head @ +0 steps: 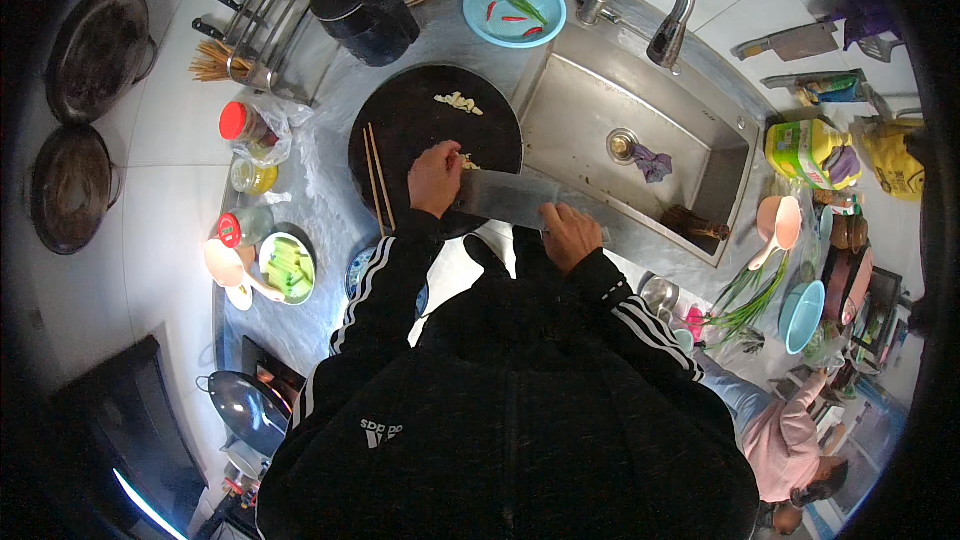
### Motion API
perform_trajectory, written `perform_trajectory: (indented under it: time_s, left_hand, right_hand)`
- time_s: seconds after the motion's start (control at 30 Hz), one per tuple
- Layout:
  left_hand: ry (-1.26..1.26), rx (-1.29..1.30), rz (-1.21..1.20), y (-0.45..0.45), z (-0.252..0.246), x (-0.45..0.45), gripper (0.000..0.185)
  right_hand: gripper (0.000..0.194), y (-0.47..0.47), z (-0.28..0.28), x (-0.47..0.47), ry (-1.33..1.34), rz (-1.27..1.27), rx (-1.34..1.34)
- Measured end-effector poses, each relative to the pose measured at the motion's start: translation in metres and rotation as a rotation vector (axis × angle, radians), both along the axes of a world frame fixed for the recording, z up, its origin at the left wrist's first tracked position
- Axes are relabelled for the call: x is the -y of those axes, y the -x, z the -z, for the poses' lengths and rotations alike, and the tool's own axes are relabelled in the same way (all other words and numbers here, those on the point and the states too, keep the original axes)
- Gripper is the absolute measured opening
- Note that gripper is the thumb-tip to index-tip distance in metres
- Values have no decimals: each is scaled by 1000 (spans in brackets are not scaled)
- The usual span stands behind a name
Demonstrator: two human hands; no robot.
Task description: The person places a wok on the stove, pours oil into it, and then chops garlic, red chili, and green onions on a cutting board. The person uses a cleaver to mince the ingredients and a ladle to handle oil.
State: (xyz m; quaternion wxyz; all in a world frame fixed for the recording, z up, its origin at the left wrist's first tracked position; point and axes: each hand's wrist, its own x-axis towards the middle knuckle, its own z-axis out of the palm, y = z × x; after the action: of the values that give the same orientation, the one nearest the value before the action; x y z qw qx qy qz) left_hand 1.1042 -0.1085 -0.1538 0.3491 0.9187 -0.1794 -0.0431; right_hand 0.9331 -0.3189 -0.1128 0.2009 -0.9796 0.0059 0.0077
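My right hand (pixel 568 234) is closed around the handle of a wide-bladed cleaver (pixel 504 197), which lies across the near right part of a round dark chopping board (pixel 397 105). At the blade's left end, my left hand (pixel 436 178) has curled fingers over small pale chopped pieces (pixel 469 163), seemingly garlic; whether it grips any is hidden. Farther up the board sits another pile of pale slices (pixel 459 103). A pair of wooden chopsticks (pixel 377 172) rests on the board's left side.
Right of the board is a steel sink (pixel 615 101) under a faucet (pixel 667 37). A blue basket (pixel 551 30) holds chillies and green stalks. Dark containers (pixel 367 22), jars (pixel 250 176) and a bowl of cut green vegetable (pixel 289 270) stand left. Another person (pixel 784 442) is at lower right.
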Motion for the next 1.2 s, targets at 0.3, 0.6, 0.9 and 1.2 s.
perform_trajectory:
  time_s: [0.3,0.6,0.9,1.2]
  left_hand:
    - [647,-456,-4,-2,-3,10,25]
    - [-134,110,198,-18,-21,-32,45]
    - [-111,-149,335,51,-89,75,28]
    - [212,5,1116,273,-91,337,19]
  right_hand:
    - [36,9,13,-3,-116,-45,-165]
    - [22,77,-4,9,-123,254,-215]
    - [21,251,-21,65,-386,661,97]
    - [15,446,24,157,-499,1425,507]
